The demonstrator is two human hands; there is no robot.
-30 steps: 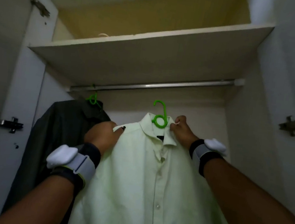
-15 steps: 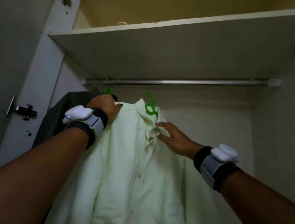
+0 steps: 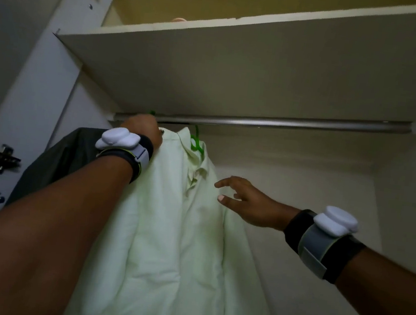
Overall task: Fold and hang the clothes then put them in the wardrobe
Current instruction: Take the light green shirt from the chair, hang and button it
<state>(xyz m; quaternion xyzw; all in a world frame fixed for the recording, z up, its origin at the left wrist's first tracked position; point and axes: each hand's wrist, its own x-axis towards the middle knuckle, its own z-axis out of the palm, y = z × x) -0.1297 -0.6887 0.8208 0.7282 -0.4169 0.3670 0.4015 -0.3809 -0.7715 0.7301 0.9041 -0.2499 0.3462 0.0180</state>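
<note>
The pale green shirt (image 3: 167, 230) hangs on its green hanger (image 3: 196, 144) at the rail (image 3: 283, 122). The right hand (image 3: 251, 203) is loose, holding nothing. The left hand (image 3: 142, 130) hides its grip. Next, it likely needs the hook seated, then letting go.

Pale shirt (image 3: 173, 244) on green hanger (image 3: 196, 144), left hand (image 3: 144, 130) gripping shoulder

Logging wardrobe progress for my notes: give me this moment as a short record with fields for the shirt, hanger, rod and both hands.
rod: metal, under the shelf
hanger: green, hook up at the rod
shirt: pale green, on the hanger, hanging down
left hand: grips the shirt's shoulder
right hand: open, fingers spread beside the shirt front
dark garment: hangs left of the shirt
</note>
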